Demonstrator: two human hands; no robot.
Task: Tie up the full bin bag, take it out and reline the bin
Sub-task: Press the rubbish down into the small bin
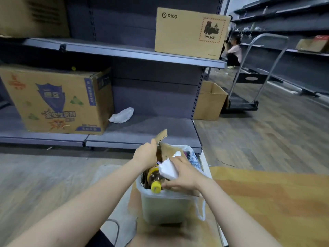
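A: Where is the bin?

B: The small white bin (165, 205) stands on the floor just in front of the grey shelving (142, 129), low in the middle of the view. It is lined with a translucent white bin bag (189, 148), whose rim folds over the edge (a loop of it hangs down at the right side).

A: How full?

B: Crammed. A brown drink bottle (155, 177) with a yellow cap lies at the near rim, and a torn cardboard piece (162, 135) sticks up at the far side.

A: And the hands?

B: The left hand (146, 153) grips the cardboard piece, fingers curled round its edge. The right hand (184, 172) rests on the rubbish, its fingers curved over a white crumpled wad (169, 169), touching the bottle's neck.

A: Anything nearby?

B: A printed carton (57, 100) and a white plastic bag (122, 115) on the lowest shelf.
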